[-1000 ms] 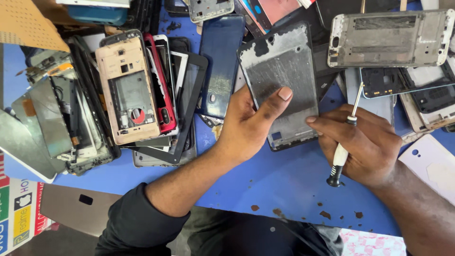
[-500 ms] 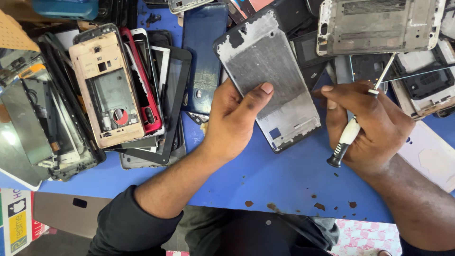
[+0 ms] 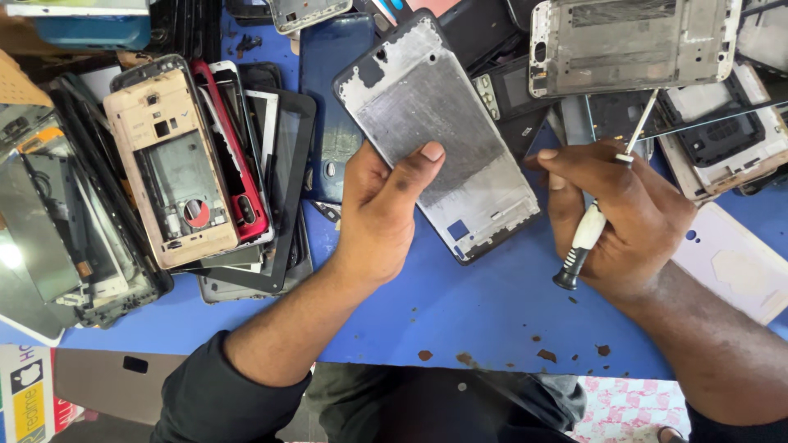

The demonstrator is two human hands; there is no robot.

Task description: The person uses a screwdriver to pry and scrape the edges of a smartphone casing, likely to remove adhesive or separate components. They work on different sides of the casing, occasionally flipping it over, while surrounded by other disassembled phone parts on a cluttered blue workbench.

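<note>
My left hand (image 3: 382, 215) grips a silver metal phone frame (image 3: 435, 123) by its left edge, thumb pressed on its face, holding it tilted over the blue table (image 3: 460, 303). My right hand (image 3: 620, 217) is closed around a small screwdriver (image 3: 584, 238) with a white and black handle; its thin shaft points up to the right past the fingers. The right hand's fingertips touch the frame's right edge.
Piles of phone parts surround the hands: a gold-coloured phone housing (image 3: 168, 164), a red frame (image 3: 238, 164) and black bezels at left, another silver frame (image 3: 632, 45) at top right, a pale back cover (image 3: 735, 262) at right. The table's front edge runs below my forearms.
Both hands and the silver frame have shifted slightly up and left in view. The right hand has closed in toward the frame's right edge.
</note>
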